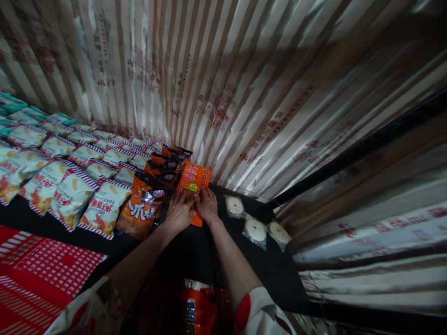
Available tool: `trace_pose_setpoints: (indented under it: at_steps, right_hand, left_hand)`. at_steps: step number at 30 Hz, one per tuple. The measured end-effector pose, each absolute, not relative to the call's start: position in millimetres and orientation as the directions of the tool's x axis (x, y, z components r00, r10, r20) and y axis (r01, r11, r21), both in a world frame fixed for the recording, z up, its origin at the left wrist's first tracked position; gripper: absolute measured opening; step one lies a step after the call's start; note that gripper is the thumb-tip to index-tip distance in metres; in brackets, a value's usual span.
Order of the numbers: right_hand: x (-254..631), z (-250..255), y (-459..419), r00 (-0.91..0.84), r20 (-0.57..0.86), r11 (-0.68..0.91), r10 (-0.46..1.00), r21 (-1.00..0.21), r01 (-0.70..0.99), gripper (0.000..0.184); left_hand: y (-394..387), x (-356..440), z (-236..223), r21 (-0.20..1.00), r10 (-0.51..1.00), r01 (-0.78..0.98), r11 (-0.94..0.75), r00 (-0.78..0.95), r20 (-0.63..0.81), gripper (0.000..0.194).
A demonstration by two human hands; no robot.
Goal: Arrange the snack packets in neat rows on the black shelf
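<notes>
Both hands are at a few overlapping flat orange snack packets (200, 173), which lie at the right end of the bagged rows on a black-covered table. My left hand (180, 210) has its fingers over their left part. My right hand (207, 204) grips along their right edge, thumb toward the middle. The hands cover much of the packets' lower half. Immediately left stands an orange and black snack bag (139, 209), with several similar bags in a column behind it.
Rows of white snack bags (104, 204) fill the left, with green packets (21, 109) beyond. Three clear-wrapped round white items (254, 231) lie to the right. A red basket (63, 260) is at lower left, and red packaging (197, 307) below my arms. Striped curtain (216, 93) and a dark bar (349, 153) border the table.
</notes>
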State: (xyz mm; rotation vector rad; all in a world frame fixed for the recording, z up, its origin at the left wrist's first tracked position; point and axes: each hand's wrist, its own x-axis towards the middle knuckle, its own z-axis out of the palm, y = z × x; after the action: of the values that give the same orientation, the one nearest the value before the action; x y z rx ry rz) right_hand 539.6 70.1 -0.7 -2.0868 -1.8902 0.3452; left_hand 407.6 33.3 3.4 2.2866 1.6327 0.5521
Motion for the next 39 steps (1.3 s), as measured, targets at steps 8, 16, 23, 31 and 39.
trace_pose_setpoints:
  at_steps: [8,16,23,31,39]
  right_hand:
    - [540.6,-1.6,67.9,0.113,0.052,-0.086,0.992,-0.377,0.922,0.049]
    - [539.2,-4.3,68.2,0.148,0.059,-0.113,0.987,-0.39,0.914,0.051]
    - [543.5,-5.9,70.8,0.135,0.075,-0.088,0.988,-0.441,0.893,0.051]
    - [547.0,-13.6,74.6,0.139,0.104,-0.076,0.985,-0.464,0.883,0.052]
    - [545.7,-10.1,73.3,0.141,0.093,-0.085,0.986,-0.449,0.889,0.051]
  left_hand:
    - [32.5,407.8,5.9,0.421,0.946,0.847,-0.324,0.29,0.143,0.042]
    - [33.1,408.3,4.5,0.442,0.946,0.836,-0.325,0.288,0.151,0.04]
    - [32.5,408.9,7.7,0.441,0.945,0.836,-0.328,0.288,0.156,0.037]
    - [33.7,409.7,3.1,0.427,0.942,0.84,-0.335,0.293,0.164,0.039]
    - [34.3,409.8,1.2,0.436,0.942,0.835,-0.334,0.287,0.173,0.041]
